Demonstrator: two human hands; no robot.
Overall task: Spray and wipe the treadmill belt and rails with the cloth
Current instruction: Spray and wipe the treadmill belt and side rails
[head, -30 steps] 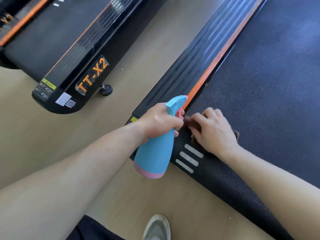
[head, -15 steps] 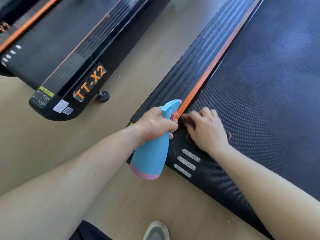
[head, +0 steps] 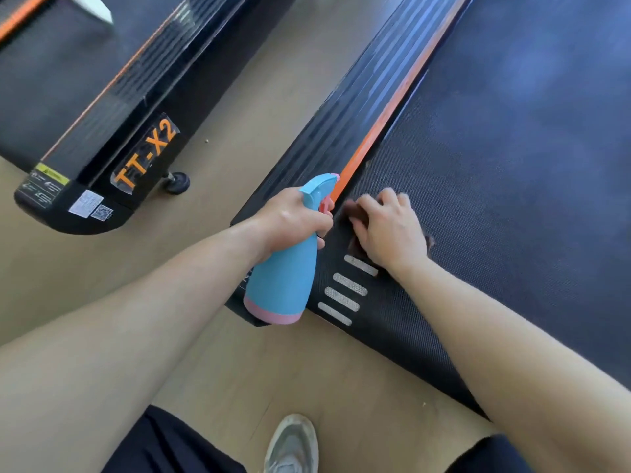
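Your right hand (head: pixel 392 230) has slid a little way up the black bumpy treadmill belt (head: pixel 512 165), toward 12 o'clock. A moment ago only three of the short white stripes (head: pixel 345 295) showed near the end of the belt. Now four show, and your wrist sits at the top one. Your fingertips look blurry, so I think the hand is rubbing right now.

The small dark brown cloth (head: pixel 356 213) is under that hand. Your fingers are bent over it and hold it down on the belt. A bit of it peeks out at 9 o'clock and a bit at 3 o'clock of the hand. It lies just beside the thin orange strip (head: pixel 386 121) at the belt's edge.

Your left hand (head: pixel 293 220) has not let go. It grips the neck of the light blue plastic spray bottle with the pink bottom (head: pixel 283 285), at 9 o'clock from your right hand. The nozzle points toward 1 o'clock, along the black ridged side rail (head: pixel 341 114).

So the wiping has only just begun, down at this near corner. Most of the belt, toward 12 and 2 o'clock, still waits for the cloth, and I think the rail does too.
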